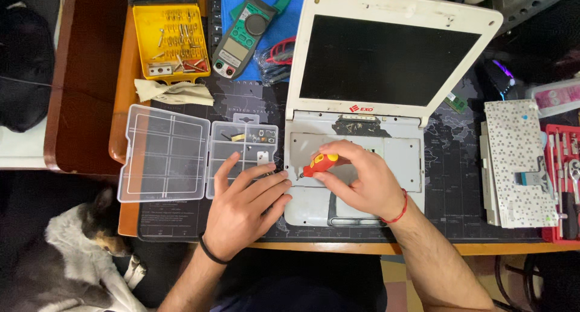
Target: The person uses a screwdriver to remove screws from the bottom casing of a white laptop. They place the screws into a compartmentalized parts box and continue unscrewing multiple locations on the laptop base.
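Probably screwdriver (pixel 320 164) tip on laptop (pixel 386 167)

Yellow bit case (pixel 171 41), green clamp meter (pixel 248 29), detached keyboard (pixel 519 164), dog (pixel 78 257) under desk.

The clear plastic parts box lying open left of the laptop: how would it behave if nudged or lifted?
The clear parts box looks thin-walled and nearly empty, so probably light and easy to slide on the desk mat. Its open lid lies flat, so lifting one side would likely fold it at the hinge. The few small parts inside could well spill.
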